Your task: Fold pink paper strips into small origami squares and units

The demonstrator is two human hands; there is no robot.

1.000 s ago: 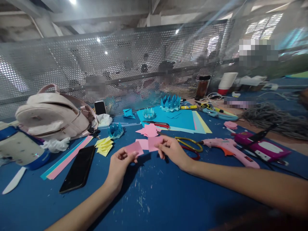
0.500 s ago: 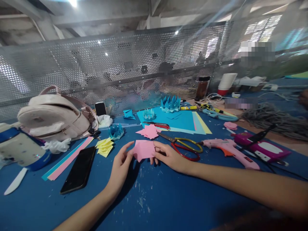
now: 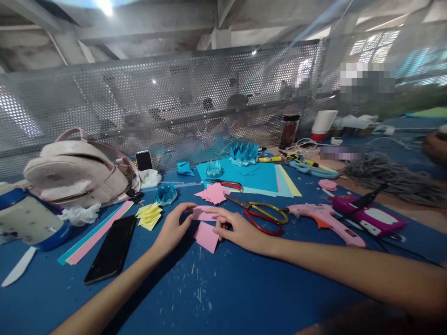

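Pink paper squares [image 3: 206, 235] lie on the blue table [image 3: 216, 288] between my hands. My left hand [image 3: 172, 228] curls at their left edge, thumb and forefinger touching the top pink piece [image 3: 201, 214]. My right hand [image 3: 237, 228] presses its fingers flat on the same pieces from the right. A lower pink square sticks out below my right fingers. Just behind lies a pile of folded pink paper [image 3: 213, 193].
Red and yellow scissors [image 3: 265, 215] and a pink glue gun [image 3: 324, 218] lie right of my hands. A black phone [image 3: 111, 249], yellow folded papers [image 3: 149, 215] and a pale backpack [image 3: 77, 170] sit left. Blue paper sheets [image 3: 244, 174] and blue origami crowns [image 3: 244, 152] lie behind, before a perforated metal screen.
Both hands brought separate pink pieces together, lowered them onto the table, and now press them flat. The view shifted slightly right.
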